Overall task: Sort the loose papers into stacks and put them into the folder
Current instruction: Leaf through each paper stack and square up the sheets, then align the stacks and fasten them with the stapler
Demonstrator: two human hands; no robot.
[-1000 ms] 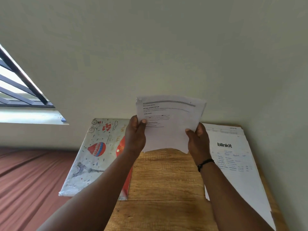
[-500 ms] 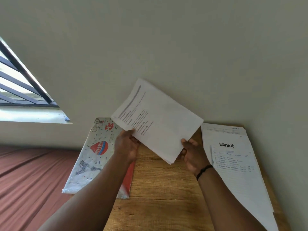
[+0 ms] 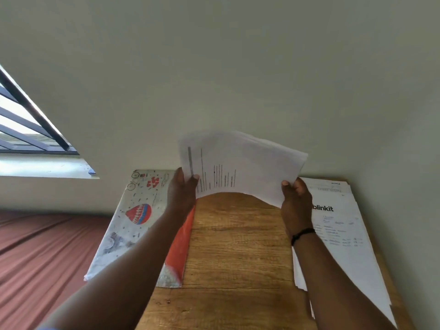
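Observation:
I hold a stack of white printed papers (image 3: pixel 240 167) upright above the wooden table (image 3: pixel 238 246), turned sideways so the text lines run vertically. My left hand (image 3: pixel 182 194) pinches its lower left corner and my right hand (image 3: pixel 296 198) pinches its lower right corner; the bottom edge bows upward between them. A patterned folder (image 3: pixel 133 217) with a hot-air balloon print and a red inner flap lies on the table's left side. Another stack of papers (image 3: pixel 338 225) headed "blinkit" lies flat along the right side.
A pale wall rises directly behind the table. A barred window (image 3: pixel 26 129) with a sill is at the left. Brown-red fabric (image 3: pixel 40 253) spreads below and left of the table. The folder overhangs the table's left edge.
The held stack has been rotated from upright portrait, through a tilt, to sideways. Both hands have shifted to its lower corners, spreading farther apart.

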